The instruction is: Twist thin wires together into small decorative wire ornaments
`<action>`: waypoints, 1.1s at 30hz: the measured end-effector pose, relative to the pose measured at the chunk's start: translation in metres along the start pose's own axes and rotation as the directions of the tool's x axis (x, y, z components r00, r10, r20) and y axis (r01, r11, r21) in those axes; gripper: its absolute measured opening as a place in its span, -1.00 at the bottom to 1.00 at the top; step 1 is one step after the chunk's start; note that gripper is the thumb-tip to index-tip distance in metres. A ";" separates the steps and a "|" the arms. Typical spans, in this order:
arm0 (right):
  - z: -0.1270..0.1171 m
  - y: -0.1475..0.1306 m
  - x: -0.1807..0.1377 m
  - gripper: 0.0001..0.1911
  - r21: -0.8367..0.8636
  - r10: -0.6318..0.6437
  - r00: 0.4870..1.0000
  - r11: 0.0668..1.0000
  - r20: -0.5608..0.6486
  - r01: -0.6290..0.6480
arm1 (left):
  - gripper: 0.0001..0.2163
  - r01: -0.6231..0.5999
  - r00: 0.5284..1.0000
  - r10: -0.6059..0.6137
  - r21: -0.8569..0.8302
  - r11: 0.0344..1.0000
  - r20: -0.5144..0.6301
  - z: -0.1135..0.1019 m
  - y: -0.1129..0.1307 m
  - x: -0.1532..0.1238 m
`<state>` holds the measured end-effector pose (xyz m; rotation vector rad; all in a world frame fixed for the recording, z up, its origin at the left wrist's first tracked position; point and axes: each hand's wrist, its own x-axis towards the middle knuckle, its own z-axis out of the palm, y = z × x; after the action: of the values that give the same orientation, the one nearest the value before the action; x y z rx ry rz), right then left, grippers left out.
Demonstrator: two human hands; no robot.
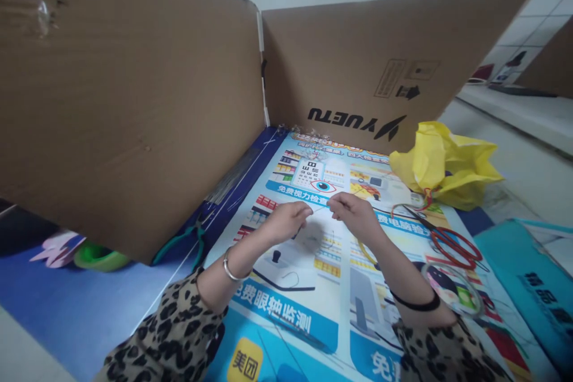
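Observation:
My left hand (286, 222) is closed in a pinch above the printed poster (286, 364), a silver bangle on its wrist. Facing it, my right hand (353, 215) is also pinched, with a black band on the forearm. A short thin wire (319, 210) spans the small gap between the fingertips of both hands. Its ends are hidden by the fingers. Below, a bent bit of wire (290, 279) lies on the poster, and several long thin wires (290, 329) lie nearer to me.
Cardboard panels (134, 101) wall off the left and back. Teal-handled pliers (199, 242) lie at left near a bundle of wires (233, 176) and a green ring (101, 258). At right are red-handled scissors (454, 246), a yellow bag (447, 161), a clear coil (477, 304) and a teal box (523, 286).

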<state>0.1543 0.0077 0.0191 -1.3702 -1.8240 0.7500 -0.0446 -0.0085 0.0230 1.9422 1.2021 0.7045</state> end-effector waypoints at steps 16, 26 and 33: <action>-0.016 -0.014 0.001 -0.80 -0.092 -0.098 0.995 0.991 0.020 0.099 | -0.80 0.003 0.999 -0.007 -0.100 0.995 -0.050 0.018 0.001 0.000; -0.062 -0.037 0.005 -0.55 0.130 -0.001 0.997 0.991 0.083 -0.010 | -0.84 0.101 0.982 -0.172 -0.563 0.820 -0.075 0.003 -0.003 0.000; -0.096 -0.028 -0.028 -0.80 -0.259 0.144 0.986 0.959 0.088 -0.117 | -0.79 0.081 0.985 -0.164 -0.676 0.732 -0.059 -0.002 0.009 -0.003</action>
<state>0.2230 -0.0243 0.0899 -1.6566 -1.9806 0.6856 -0.0432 -0.0131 0.0314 1.2119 0.9418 1.0235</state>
